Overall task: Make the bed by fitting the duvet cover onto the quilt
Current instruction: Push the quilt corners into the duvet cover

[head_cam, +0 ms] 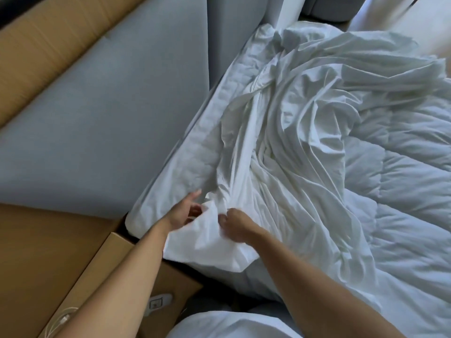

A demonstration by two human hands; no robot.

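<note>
A thin white duvet cover lies crumpled in long folds across the bed. Under it and to the right spreads the puffy white quilt. Both my hands work at the cover's near corner, at the bed's left edge. My left hand has its fingers partly tucked into the fabric, its thumb raised; how it holds the cloth is hidden. My right hand is curled into a fist and grips a bunch of the cover.
A grey padded headboard runs along the left of the bed. Brown cardboard boxes stand at the near left, with a white charger and cable on one. Another white bundle lies at the bottom edge.
</note>
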